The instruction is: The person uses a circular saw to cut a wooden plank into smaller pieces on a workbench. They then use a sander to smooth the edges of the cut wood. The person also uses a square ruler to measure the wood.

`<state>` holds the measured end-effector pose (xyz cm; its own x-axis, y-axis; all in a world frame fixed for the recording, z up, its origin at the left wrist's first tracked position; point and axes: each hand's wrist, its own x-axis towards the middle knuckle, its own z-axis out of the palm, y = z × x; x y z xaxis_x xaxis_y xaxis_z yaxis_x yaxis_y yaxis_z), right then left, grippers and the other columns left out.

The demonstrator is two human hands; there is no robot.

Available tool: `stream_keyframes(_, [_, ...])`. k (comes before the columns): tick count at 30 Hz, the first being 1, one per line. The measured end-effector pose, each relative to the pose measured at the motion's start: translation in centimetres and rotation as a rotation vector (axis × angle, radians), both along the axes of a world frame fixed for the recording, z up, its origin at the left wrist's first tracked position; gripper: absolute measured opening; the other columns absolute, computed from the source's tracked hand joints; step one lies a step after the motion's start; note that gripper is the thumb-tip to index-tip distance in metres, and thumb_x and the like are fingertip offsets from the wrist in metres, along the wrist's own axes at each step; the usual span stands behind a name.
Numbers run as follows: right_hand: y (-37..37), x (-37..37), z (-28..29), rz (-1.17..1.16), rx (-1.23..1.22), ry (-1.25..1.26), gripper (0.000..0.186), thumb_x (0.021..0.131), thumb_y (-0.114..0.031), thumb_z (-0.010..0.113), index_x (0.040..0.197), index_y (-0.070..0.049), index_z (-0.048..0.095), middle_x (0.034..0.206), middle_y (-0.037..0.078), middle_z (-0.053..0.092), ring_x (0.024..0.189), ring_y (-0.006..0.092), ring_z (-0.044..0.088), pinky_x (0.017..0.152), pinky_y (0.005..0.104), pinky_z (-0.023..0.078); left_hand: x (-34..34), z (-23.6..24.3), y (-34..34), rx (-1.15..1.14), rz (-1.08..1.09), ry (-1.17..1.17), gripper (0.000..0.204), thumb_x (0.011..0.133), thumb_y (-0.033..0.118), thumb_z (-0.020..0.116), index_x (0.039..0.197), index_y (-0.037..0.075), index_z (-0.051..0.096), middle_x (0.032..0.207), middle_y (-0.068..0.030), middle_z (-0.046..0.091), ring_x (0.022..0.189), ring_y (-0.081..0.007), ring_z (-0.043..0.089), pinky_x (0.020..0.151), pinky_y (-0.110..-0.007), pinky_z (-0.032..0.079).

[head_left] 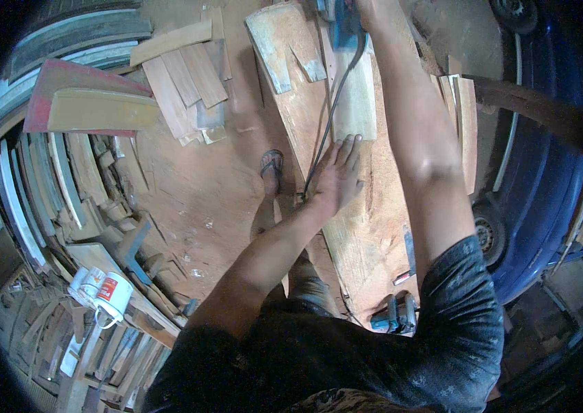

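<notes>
My left hand (336, 175) lies with outstretched fingers on the near end of a pale board (353, 113), its fingertips over the board's edge. At the far end of that board, my right hand (372, 15) grips a blue corded power tool (338, 27); the picture's upper edge cuts off part of both, so its exact kind is hidden. A dark cord (336, 103) runs back from the tool, past my left wrist. Under the pale board is a long, dusty wooden work surface (353, 255).
Another board (284, 48) with a dark, wedge-shaped gap lies left of the tool. Thin planks (188, 76) are piled on the floor at left. A second power tool (394, 315) sits near my body. White buckets (111, 296) stand lower left; a blue car (546, 151) is at right.
</notes>
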<state>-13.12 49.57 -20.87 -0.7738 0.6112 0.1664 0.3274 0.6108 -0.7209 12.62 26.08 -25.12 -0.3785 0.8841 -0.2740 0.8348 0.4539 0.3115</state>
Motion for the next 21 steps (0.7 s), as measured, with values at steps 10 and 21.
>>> stream_keyframes(10, [-2.3, 0.7, 1.7, 0.011, 0.059, 0.188, 0.052, 0.103, -0.049, 0.054, 0.115, -0.001, 0.069, 0.1, 0.014, 0.072, 0.095, 0.0335, 0.068, 0.092, 0.0437, 0.051, 0.1, 0.6, 1.0, 0.02, 0.052, 0.026, 0.074, 0.095, 0.045, 0.062, 0.148, -0.004, 0.048, 0.167, -0.0183, 0.029, 0.157, -0.0301, 0.019, 0.129, -0.045, 0.014])
stream_keyframes(21, [-9.2, 23.2, 1.9, -0.2, -0.793, -0.069, 0.056, 0.097, -0.055, 0.066, 0.096, 0.001, 0.071, 0.073, 0.006, 0.065, 0.06, 0.0135, 0.06, 0.056, 0.0263, 0.049, -0.9, 8.1, -3.3, 0.847, 0.436, -0.576, 0.024, 0.098, 0.03, 0.064, 0.088, 0.008, 0.068, 0.065, -0.0125, 0.065, 0.07, -0.0299, 0.07, 0.067, -0.045, 0.055])
